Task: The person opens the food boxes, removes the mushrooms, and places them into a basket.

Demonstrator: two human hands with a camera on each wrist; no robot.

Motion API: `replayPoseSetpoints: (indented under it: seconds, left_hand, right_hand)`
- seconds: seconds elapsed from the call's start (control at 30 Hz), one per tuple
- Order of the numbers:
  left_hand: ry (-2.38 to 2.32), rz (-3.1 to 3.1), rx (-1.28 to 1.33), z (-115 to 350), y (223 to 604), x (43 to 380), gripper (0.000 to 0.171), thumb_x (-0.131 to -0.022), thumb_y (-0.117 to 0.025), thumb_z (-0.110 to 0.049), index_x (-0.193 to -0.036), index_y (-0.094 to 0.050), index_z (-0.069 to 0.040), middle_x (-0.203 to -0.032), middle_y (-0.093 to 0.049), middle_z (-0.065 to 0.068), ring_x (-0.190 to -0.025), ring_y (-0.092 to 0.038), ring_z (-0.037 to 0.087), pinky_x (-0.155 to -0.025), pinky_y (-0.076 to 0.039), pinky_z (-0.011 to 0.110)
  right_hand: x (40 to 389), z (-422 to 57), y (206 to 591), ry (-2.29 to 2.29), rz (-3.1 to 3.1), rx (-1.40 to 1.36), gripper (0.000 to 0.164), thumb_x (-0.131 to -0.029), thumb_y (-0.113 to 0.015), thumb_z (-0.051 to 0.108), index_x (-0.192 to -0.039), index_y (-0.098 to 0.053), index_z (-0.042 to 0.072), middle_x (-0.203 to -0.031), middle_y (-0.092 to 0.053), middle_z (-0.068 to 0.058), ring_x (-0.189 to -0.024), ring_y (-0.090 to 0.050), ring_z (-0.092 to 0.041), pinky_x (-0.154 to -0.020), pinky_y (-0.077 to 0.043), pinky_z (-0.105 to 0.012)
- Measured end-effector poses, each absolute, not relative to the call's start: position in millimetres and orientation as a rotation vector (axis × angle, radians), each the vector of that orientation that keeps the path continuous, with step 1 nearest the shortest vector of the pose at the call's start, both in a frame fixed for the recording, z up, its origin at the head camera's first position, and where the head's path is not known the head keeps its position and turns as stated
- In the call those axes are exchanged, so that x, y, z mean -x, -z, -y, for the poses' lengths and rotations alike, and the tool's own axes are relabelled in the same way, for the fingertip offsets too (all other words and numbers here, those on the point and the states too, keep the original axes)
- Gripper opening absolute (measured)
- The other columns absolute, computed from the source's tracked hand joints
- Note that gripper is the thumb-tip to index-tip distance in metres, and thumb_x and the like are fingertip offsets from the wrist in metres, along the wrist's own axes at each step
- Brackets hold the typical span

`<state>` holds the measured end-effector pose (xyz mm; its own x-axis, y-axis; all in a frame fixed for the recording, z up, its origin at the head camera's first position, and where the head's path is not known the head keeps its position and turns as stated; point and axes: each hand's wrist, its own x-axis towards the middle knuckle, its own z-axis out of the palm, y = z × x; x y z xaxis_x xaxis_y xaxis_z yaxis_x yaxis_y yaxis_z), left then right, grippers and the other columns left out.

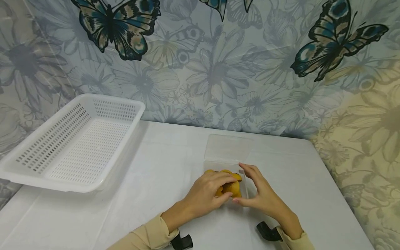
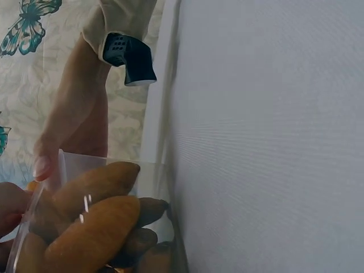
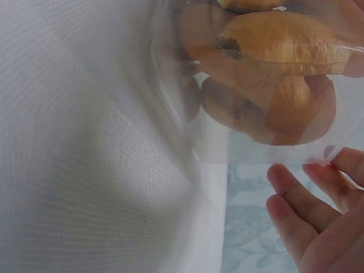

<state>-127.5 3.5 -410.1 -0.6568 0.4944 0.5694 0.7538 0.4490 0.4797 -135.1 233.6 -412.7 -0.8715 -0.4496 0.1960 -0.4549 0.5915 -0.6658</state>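
Note:
A clear plastic container [image 1: 245, 189] stands on the table, filled with yellow-orange loquats [image 1: 232, 188] with dark ends. Its transparent lid [image 1: 228, 147] lies folded back behind it. My left hand [image 1: 204, 191] reaches over the container from the left, its fingers across the fruit and its thumb near the front rim, with a loquat between them. On the right side, my right hand [image 1: 260, 192] spans the container, thumb at the front and index finger at the back corner. The left wrist view shows several loquats [image 2: 96, 233] through the wall; right fingertips [image 3: 278, 176] show beside the container's edge.
A large white perforated basket [image 1: 125, 146] stands at the left of the white-covered table [image 1: 156, 152]. Behind rises a wall covering with flowers and butterflies [image 1: 215, 73]. Black wrist cameras [image 1: 268, 232] hang under both sleeves.

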Motion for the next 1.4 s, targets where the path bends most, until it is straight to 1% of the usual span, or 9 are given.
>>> replayPoseSetpoints:
  seconds: [0.2, 0.47, 0.6, 0.73, 0.83, 1.0, 1.23, 1.4]
  left_hand:
    - [1.076, 2.334, 1.039, -3, 412, 127, 0.035, -0.087, -0.075, -0.017, -0.121, -0.068, -0.015, -0.12, -0.071, -0.003, -0.106, -0.067, 0.01, -0.092, -0.052, 0.021]
    - [1.127, 2.312, 1.069, -3, 412, 128, 0.035, -0.087, -0.075, -0.015, -0.121, -0.069, -0.012, -0.12, -0.071, -0.001, -0.106, -0.068, 0.011, -0.091, -0.053, 0.02]
    - [1.099, 2.322, 1.092, -3, 411, 129, 0.036, -0.087, -0.075, -0.017, -0.122, -0.069, -0.012, -0.123, -0.069, -0.002, -0.107, -0.067, 0.011, -0.096, -0.051, 0.024]
    - [1.039, 2.35, 1.083, -5, 410, 128, 0.036, -0.088, -0.075, -0.023, -0.122, -0.067, -0.013, -0.125, -0.069, -0.002, -0.111, -0.066, 0.013, -0.102, -0.048, 0.031]
    - [0.997, 2.361, 1.064, -5, 411, 127, 0.035, -0.089, -0.074, -0.026, -0.121, -0.067, -0.015, -0.123, -0.07, -0.003, -0.11, -0.066, 0.012, -0.101, -0.048, 0.031]
    - [1.027, 2.345, 1.068, -6, 411, 126, 0.033, -0.089, -0.074, -0.024, -0.12, -0.068, -0.015, -0.122, -0.071, -0.003, -0.111, -0.066, 0.012, -0.099, -0.048, 0.03]
    - [1.152, 2.305, 1.082, -4, 410, 126, 0.034, -0.09, -0.074, -0.023, -0.122, -0.068, -0.013, -0.123, -0.07, 0.0, -0.112, -0.065, 0.013, -0.099, -0.05, 0.029]
    - [1.238, 2.307, 1.105, -1, 407, 126, 0.037, -0.09, -0.074, -0.022, -0.125, -0.066, -0.011, -0.128, -0.067, 0.003, -0.116, -0.063, 0.014, -0.098, -0.051, 0.027]
  right_hand:
    - [136, -234, 413, -1.176, 2.791, -0.798, 0.101, -0.072, -0.09, 0.027, -0.154, -0.032, 0.018, -0.145, -0.042, -0.012, -0.134, -0.044, -0.037, -0.104, -0.041, -0.06]
    - [137, -234, 414, -1.192, 2.79, -0.793, 0.101, -0.072, -0.09, 0.027, -0.154, -0.033, 0.017, -0.144, -0.042, -0.015, -0.133, -0.045, -0.04, -0.105, -0.041, -0.062]
    - [138, -235, 415, -1.187, 2.785, -0.804, 0.1, -0.073, -0.089, 0.025, -0.154, -0.032, 0.016, -0.143, -0.042, -0.016, -0.132, -0.045, -0.042, -0.103, -0.041, -0.065]
    - [138, -235, 415, -1.179, 2.786, -0.8, 0.1, -0.073, -0.089, 0.026, -0.154, -0.032, 0.017, -0.143, -0.043, -0.015, -0.131, -0.045, -0.04, -0.103, -0.041, -0.064]
    - [138, -235, 416, -1.179, 2.786, -0.796, 0.1, -0.073, -0.09, 0.025, -0.154, -0.032, 0.017, -0.143, -0.043, -0.015, -0.132, -0.045, -0.039, -0.104, -0.041, -0.063]
    - [137, -235, 414, -1.191, 2.789, -0.792, 0.1, -0.073, -0.089, 0.026, -0.154, -0.032, 0.017, -0.145, -0.042, -0.016, -0.133, -0.044, -0.04, -0.104, -0.041, -0.064]
    - [134, -236, 410, -1.121, 2.851, -0.776, 0.099, -0.076, -0.087, 0.034, -0.155, -0.03, 0.02, -0.15, -0.038, -0.012, -0.133, -0.044, -0.037, -0.099, -0.041, -0.07]
    - [133, -238, 405, -1.011, 2.925, -0.753, 0.099, -0.079, -0.082, 0.042, -0.157, -0.025, 0.02, -0.157, -0.032, -0.01, -0.141, -0.037, -0.042, -0.1, -0.04, -0.072]
